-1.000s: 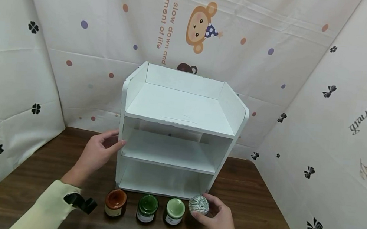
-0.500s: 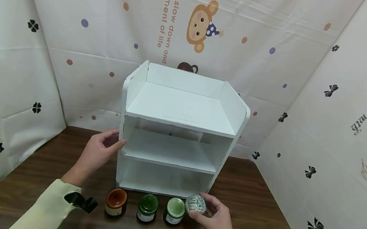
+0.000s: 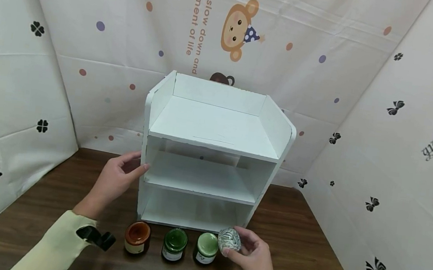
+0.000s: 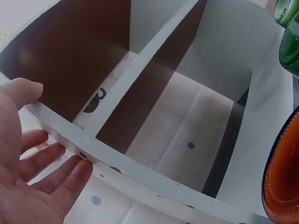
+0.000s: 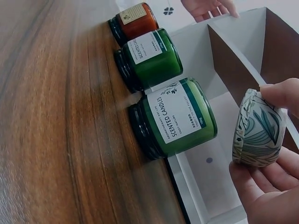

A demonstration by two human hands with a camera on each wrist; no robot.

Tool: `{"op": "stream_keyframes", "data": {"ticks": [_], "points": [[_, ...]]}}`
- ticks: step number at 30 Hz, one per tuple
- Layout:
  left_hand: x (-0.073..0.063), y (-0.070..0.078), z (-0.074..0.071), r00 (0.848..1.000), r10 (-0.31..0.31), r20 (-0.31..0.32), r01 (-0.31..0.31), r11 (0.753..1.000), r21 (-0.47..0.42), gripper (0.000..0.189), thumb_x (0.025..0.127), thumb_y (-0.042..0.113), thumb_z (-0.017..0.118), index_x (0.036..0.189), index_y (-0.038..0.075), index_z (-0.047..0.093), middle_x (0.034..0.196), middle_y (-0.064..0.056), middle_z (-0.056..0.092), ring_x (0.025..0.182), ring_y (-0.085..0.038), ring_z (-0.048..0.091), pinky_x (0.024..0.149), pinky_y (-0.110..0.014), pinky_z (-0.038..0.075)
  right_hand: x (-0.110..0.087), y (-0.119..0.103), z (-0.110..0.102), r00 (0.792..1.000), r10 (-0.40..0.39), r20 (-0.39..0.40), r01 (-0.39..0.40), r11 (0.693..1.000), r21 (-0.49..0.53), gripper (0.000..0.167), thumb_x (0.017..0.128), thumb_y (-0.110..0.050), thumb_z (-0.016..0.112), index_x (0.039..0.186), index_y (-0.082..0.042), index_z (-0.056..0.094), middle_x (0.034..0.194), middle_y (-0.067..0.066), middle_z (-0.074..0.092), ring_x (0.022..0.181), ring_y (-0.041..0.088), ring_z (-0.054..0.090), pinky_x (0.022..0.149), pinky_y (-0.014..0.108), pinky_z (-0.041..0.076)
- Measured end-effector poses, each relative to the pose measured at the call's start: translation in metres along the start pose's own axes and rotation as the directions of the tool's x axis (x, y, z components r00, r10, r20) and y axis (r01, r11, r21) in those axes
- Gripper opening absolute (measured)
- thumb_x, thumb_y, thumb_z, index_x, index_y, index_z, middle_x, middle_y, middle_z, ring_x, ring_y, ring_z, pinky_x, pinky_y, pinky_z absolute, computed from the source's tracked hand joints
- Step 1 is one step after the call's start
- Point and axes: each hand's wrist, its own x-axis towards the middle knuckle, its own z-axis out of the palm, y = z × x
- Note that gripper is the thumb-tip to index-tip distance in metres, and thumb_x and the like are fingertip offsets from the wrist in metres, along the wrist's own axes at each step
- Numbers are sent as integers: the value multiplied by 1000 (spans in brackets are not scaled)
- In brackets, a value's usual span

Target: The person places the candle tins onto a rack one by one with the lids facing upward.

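The right hand [image 3: 253,257] pinches the patterned container [image 5: 259,133] between thumb and fingers, holding it in front of the shelf unit's lower right corner, just beside the light green jar [image 5: 182,116]. The left hand [image 3: 116,179] has its fingers extended at the outer face of the left side panel, with the thumb at the front edge. The container is short and round, pale with teal-green leaf motifs, and is tilted. The dark green jar [image 5: 154,58] and the amber jar [image 5: 140,21] complete the row; all three jars are glass, labelled and inverted on black lids. The white shelf unit [image 3: 213,128] has three levels and chipped edges. The supporting table [image 3: 307,250] is dark brown with visible wood grain. Pale printed sheeting [image 3: 311,22] with dots, lettering and a cartoon monkey encloses the area.
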Motion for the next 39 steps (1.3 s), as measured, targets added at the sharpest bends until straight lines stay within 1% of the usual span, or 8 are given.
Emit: {"op": "stream_keyframes", "data": {"ticks": [6,10,17,20,25,32,39], "points": [[0,1,0,1000,-3,0,3,1000,1,62,99,46,66,150,12,53,141,-17,63,125,-35,64,101,-52,55,0,1,0,1000,10,9,-10,999,34,60,73,11,83,129,11,60,127,24,64,108,13,69,90,22,59],[-1,1,0,1000,-5,2,5,1000,-1,62,99,45,66,150,12,53,142,-18,62,126,-36,63,102,-53,55,0,1,1,1000,16,9,-17,999,38,60,74,11,83,129,12,59,127,24,64,108,13,69,90,23,59],[-1,1,0,1000,-8,4,8,1000,-4,66,98,50,65,150,12,52,144,-18,61,127,-36,62,103,-53,54,0,0,4,1000,26,-4,-26,998,51,60,74,12,82,129,13,59,126,22,65,108,14,70,89,24,60],[-1,1,0,1000,-4,4,4,1000,-4,65,98,49,66,150,12,52,143,-18,61,127,-36,63,102,-53,54,0,0,4,1000,26,-1,-26,998,60,60,74,12,81,129,13,58,126,21,65,107,13,70,89,24,60],[-1,1,0,1000,-2,2,2,1000,-4,65,98,50,66,149,12,53,143,-17,62,126,-36,63,102,-52,55,0,2,4,1000,16,26,-18,997,79,61,74,12,80,130,16,56,124,17,66,107,14,70,89,25,60],[-2,1,0,1000,1,0,-1,1000,-3,65,98,50,66,148,11,54,142,-18,62,126,-36,63,101,-52,55,0,3,2,998,21,65,-28,995,100,66,77,9,79,135,19,49,121,6,67,107,14,69,87,25,61],[-1,0,1,1000,-1,0,1,1000,-6,65,98,50,66,149,12,53,142,-17,62,126,-36,63,102,-53,54,0,5,2,993,-15,113,0,991,135,64,80,9,76,136,20,47,123,3,66,108,13,68,87,25,61]]}}
